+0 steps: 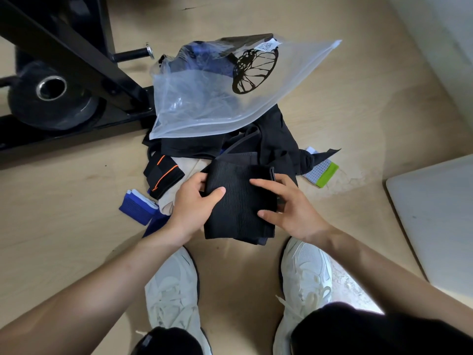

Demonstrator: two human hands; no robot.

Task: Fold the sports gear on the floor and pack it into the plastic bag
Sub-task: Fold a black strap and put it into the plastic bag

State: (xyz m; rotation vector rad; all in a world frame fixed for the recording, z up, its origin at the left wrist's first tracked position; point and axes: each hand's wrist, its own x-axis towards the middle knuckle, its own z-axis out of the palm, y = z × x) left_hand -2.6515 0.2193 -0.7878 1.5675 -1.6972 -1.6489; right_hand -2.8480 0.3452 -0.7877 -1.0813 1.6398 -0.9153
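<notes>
One folded black garment (238,201) is held above the wooden floor (76,201), each grip clasped on it: left hand (194,204), right hand (294,211). One plastic bag (217,98) is laid on the gear pile (276,139) beyond.

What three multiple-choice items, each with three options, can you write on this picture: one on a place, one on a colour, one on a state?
1. Where does the plastic bag lie?
A. partly on top of the dark clothes
B. in the person's lap
C. hanging on a hook

2. What colour is the stitching on the black band?
A. green
B. orange
C. white

3. How is the black ribbed cloth held?
A. by no hand
B. by one hand only
C. by both hands

Key:
1 A: its near edge overlaps the dark clothes on the floor.
2 B: orange lines run along the band's edges.
3 C: the left hand and the right hand each grip one side.
</notes>
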